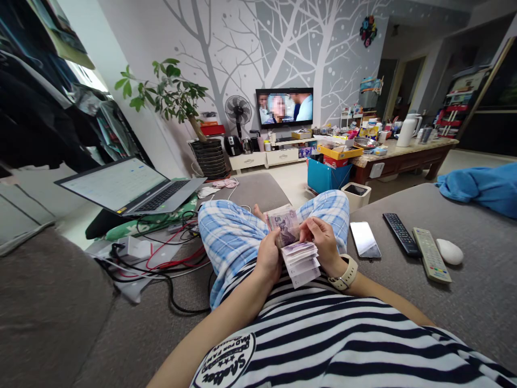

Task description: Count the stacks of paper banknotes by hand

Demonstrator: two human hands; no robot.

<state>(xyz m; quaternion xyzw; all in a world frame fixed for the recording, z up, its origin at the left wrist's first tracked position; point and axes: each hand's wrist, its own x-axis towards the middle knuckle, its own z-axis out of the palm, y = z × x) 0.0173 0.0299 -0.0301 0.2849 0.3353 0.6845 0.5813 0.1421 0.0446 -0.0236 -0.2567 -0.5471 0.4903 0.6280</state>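
A stack of purple banknotes is held above my lap, with several notes folded down toward my striped shirt. My left hand grips the stack from the left, its thumb pressed on the upper notes. On the other side, my right hand has its fingers pinched at the right edge of the notes, near the fold. A light-coloured watch is on my right wrist. My crossed legs, in blue checked trousers, lie just beyond the notes.
To the right on the sofa lie a phone, a black remote, a beige remote and a white mouse. At left, an open laptop stands by tangled cables. A cluttered table is farther off.
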